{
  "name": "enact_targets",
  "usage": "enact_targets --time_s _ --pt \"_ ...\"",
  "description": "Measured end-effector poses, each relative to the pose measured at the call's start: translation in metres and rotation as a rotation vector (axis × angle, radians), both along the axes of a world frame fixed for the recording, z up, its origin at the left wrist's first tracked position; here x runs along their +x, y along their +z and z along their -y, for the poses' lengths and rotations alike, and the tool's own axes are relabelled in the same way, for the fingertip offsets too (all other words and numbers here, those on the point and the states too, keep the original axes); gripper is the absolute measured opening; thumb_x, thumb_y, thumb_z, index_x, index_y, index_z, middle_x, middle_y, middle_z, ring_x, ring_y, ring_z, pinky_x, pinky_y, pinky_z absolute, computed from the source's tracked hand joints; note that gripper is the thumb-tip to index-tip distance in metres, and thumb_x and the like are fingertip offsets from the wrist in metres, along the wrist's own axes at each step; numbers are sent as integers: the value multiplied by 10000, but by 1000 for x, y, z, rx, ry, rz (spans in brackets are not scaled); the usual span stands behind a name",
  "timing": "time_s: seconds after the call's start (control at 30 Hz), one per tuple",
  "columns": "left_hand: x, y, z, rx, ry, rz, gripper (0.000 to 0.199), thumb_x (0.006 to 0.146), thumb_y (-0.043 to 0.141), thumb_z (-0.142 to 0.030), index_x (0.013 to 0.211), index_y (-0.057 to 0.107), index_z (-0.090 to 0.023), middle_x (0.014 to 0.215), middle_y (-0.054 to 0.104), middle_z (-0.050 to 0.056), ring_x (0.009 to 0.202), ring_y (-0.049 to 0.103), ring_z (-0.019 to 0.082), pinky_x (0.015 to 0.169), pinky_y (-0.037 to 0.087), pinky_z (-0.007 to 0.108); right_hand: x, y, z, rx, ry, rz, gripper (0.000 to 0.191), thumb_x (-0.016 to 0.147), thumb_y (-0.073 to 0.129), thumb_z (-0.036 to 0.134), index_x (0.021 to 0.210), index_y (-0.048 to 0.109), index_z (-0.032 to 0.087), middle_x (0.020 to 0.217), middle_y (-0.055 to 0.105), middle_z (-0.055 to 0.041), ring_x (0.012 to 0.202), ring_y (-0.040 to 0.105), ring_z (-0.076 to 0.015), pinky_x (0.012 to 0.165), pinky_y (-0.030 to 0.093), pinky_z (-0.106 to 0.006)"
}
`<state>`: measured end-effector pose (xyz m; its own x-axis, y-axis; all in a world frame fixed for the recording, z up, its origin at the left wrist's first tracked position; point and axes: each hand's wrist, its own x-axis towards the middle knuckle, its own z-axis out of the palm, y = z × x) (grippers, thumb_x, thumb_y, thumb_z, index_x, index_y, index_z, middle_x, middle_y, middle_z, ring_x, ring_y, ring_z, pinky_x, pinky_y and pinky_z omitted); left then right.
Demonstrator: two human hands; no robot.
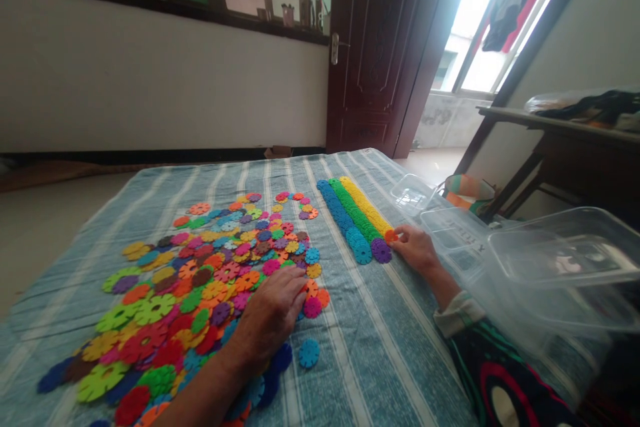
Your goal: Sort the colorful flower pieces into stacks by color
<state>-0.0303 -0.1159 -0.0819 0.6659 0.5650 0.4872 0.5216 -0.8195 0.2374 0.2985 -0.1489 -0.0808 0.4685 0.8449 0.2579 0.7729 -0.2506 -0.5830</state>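
A loose pile of colourful notched plastic discs [215,290] spreads over the striped cloth on the left. My left hand [275,310] rests on its right side, fingers bent and pressed together beside some orange discs [311,288]; what lies under the fingertips is hidden. To the right, overlapping discs form three long rows: a blue row [340,217], a green row [357,213] and a yellow row [367,207]. A purple disc [381,251] ends the green row. With thumb and fingers my right hand [413,247] pinches an orange disc [391,235] at the yellow row's near end.
Clear plastic boxes [560,240] stand along the right side of the cloth-covered surface [350,360]. A single blue disc [309,352] lies apart from the pile. Beyond are a dark door [375,47] and, at right, a table [565,121] with things on it.
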Motion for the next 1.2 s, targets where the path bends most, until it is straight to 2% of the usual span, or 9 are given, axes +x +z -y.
enact_targets --time_s 0.3,0.5,0.6,0.73,0.83,0.93,1.0,1.07,1.2 --pt "2 3 5 -28 -9 12 199 870 470 -173 916 664 -172 982 704 84 987 627 216 916 511 373 2 -1 7 40 -13 6 236 682 633 375 819 707 198 618 650 8 609 598 -162 599 396 -266" --pt "3 6 6 -63 23 -31 145 839 503 -127 868 642 -151 897 684 86 900 618 220 834 519 368 -8 3 16 228 -28 90 312 764 558 461 777 713 190 565 623 -5 552 559 -159 582 383 -272" --pt "2 8 7 -71 61 -48 141 832 507 -123 881 635 -153 866 672 77 867 605 220 807 518 371 -34 5 22 298 127 84 270 810 549 413 750 697 195 605 647 -8 548 564 -141 583 394 -253" --pt "2 11 8 -67 118 -49 170 820 494 -106 893 642 -149 865 660 80 866 589 219 809 517 370 -83 1 31 315 478 118 212 866 536 320 771 679 196 656 672 -15 586 597 -124 596 399 -220" --pt "3 11 10 -16 167 -39 199 790 498 -84 881 662 -150 933 649 96 979 566 244 886 494 401 -111 -3 36 272 664 151 223 899 508 302 780 661 192 682 673 -20 609 601 -119 606 390 -211" --pt "5 7 11 4 177 -66 174 792 565 -178 927 672 -159 1167 599 131 1184 472 310 1010 412 492 -122 -8 38 237 733 182 251 915 483 289 745 640 191 657 654 -15 612 594 -119 606 378 -213" --pt "6 3 11 -23 164 -94 197 793 611 -270 953 667 -169 1261 556 139 1242 429 339 1038 373 539 -122 -10 38 232 733 178 241 912 482 278 753 639 189 665 656 -17 612 595 -121 603 376 -216" --pt "7 2 12 -64 151 -87 221 764 658 -291 950 656 -172 1270 558 139 1239 443 339 1031 385 541 -121 -12 37 222 723 158 224 905 492 276 765 644 187 671 659 -20 612 599 -124 600 379 -218" --pt "8 6 14 -124 80 26 214 686 718 -184 875 622 -161 1190 616 133 1182 516 301 1011 431 488 -122 -12 37 193 716 64 186 888 525 286 803 659 190 671 665 -15 602 597 -121 605 393 -216"
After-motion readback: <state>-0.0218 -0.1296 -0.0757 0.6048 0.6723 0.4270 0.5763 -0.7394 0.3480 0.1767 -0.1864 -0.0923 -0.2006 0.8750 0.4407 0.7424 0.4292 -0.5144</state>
